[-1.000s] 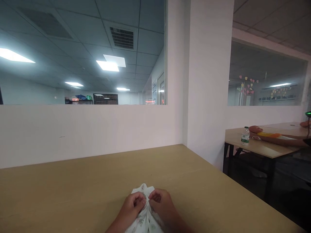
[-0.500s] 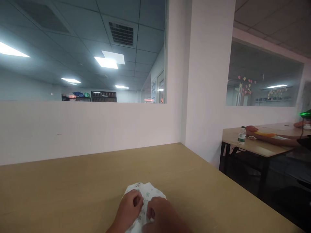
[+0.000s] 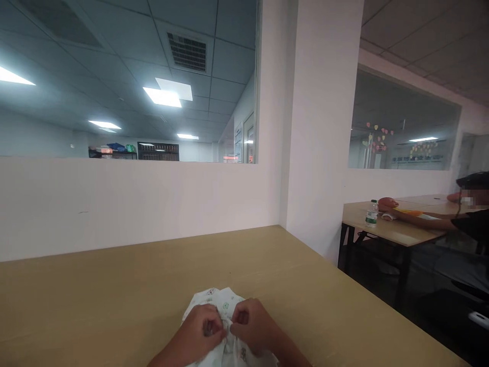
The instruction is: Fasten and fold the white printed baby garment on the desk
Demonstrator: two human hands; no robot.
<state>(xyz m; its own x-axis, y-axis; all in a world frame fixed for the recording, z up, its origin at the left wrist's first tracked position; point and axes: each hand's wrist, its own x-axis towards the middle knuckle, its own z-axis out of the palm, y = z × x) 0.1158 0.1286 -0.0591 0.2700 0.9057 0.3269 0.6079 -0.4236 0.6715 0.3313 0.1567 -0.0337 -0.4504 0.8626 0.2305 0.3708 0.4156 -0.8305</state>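
A small white cloth with a faint green print [image 3: 214, 298] lies bunched on the tan wooden table [image 3: 114, 285] at the bottom centre. My left hand [image 3: 198, 334] and my right hand [image 3: 254, 329] meet on top of it, knuckles up, fingers curled and pinching the fabric between them. The near part of the cloth is hidden under my hands and runs off the bottom edge.
A white half wall [image 3: 133, 204] with glass above runs along the table's far edge, and a white pillar [image 3: 321, 127] stands at its right corner. At a second table [image 3: 385, 229] to the right, another person's arm [image 3: 420, 220] rests beside a water bottle [image 3: 370, 214].
The view has swung slightly right and down. My hands have shifted a little to the left on the cloth, still pinched together, and more of the cloth shows beyond them.
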